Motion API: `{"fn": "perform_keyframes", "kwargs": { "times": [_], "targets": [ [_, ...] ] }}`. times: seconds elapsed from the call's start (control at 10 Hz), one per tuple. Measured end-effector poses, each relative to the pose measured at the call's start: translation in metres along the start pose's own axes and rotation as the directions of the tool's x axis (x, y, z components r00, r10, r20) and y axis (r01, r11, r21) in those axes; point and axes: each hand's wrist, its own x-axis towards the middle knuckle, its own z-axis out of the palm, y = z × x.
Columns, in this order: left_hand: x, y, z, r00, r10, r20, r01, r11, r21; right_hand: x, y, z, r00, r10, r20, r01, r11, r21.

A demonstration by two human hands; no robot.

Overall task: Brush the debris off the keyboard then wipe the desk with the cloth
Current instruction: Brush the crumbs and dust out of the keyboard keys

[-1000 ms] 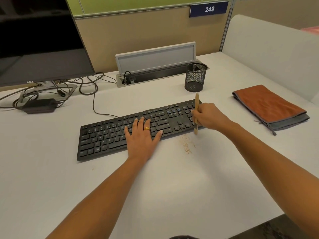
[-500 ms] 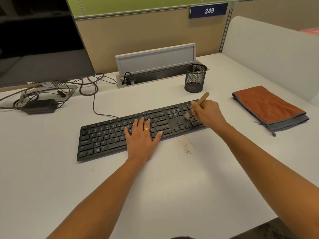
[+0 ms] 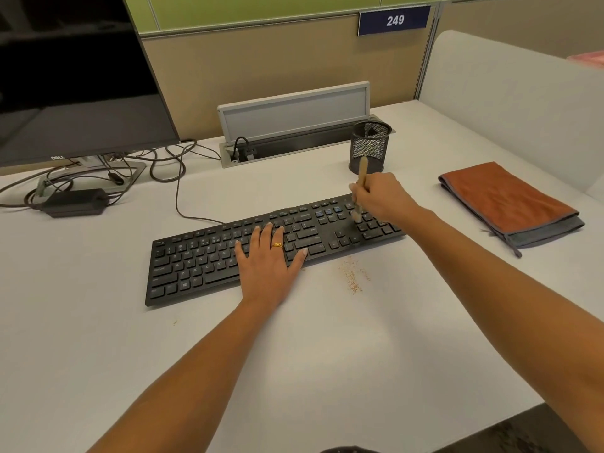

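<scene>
The left hand (image 3: pixel 268 259) lay flat with straight fingers on the middle of the black keyboard (image 3: pixel 202 259). The right hand (image 3: pixel 382 199) gripped a small wooden brush (image 3: pixel 362 173), nearly upright, its bristles touching keys near the right end. Brown debris (image 3: pixel 353 277) speckled the tabletop (image 3: pixel 327 354) just before the keyboard. The folded orange cloth (image 3: pixel 503 197) lay well apart at the right.

The left hand (image 3: pixel 268 263) lies flat, palm down, fingers (image 3: pixel 268 235) straight and spread, a ring (image 3: pixel 277 245) on one finger. The right hand (image 3: pixel 384 199) is curled round a brush (image 3: pixel 362 170), held nearly upright. Both forearms (image 3: pixel 196 354) reach forward, bare and well apart
</scene>
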Motion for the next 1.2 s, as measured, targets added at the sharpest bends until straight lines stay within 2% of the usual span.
{"fn": "perform_keyframes", "kwargs": {
  "times": [0.1, 0.3, 0.4, 0.5, 0.6, 0.8, 1.0, 1.1, 1.2],
  "targets": [
    [0.0, 0.0, 0.0, 1.0, 0.001, -0.003, -0.001, 1.0, 0.003, -0.01, 0.0, 0.006, 0.999, 0.031, 0.025, -0.034, 0.995, 0.099],
    [0.0, 0.0, 0.0, 1.0, 0.001, 0.002, -0.001, 1.0, 0.001, -0.018, -0.002, 0.004, 0.991, 0.108, 0.074, -0.103, 0.993, -0.065],
    [0.0, 0.001, -0.001, 1.0, -0.001, 0.01, 0.001, 1.0, 0.005, -0.026, -0.003, 0.002, 0.995, 0.094, -0.017, -0.095, 0.995, -0.028],
    [-0.001, 0.0, -0.001, 1.0, -0.005, 0.008, 0.006, 1.0, -0.002, -0.038, -0.001, 0.005, 0.994, 0.11, -0.012, -0.111, 0.992, -0.053],
    [0.0, 0.0, -0.001, 1.0, -0.002, 0.008, 0.002, 1.0, -0.006, -0.041, 0.003, 0.003, 0.985, 0.153, 0.076, -0.151, 0.988, -0.03],
    [-0.001, -0.001, 0.0, 1.0, -0.003, 0.004, 0.003, 1.0, -0.004, -0.042, 0.005, 0.01, 0.984, 0.162, -0.068, -0.139, 0.954, 0.266],
    [0.001, -0.001, 0.001, 1.0, -0.003, 0.008, 0.003, 1.0, -0.015, -0.05, 0.002, 0.017, 0.99, 0.136, 0.026, -0.138, 0.97, 0.199],
    [0.0, -0.001, 0.001, 1.0, -0.004, 0.006, 0.005, 1.0, -0.016, -0.051, 0.003, 0.014, 0.989, 0.15, 0.0, -0.146, 0.963, 0.226],
    [0.0, -0.001, 0.001, 1.0, 0.0, 0.005, 0.0, 1.0, -0.012, -0.055, 0.007, 0.019, 0.979, 0.172, -0.113, -0.146, 0.967, 0.21]
  ]
}}
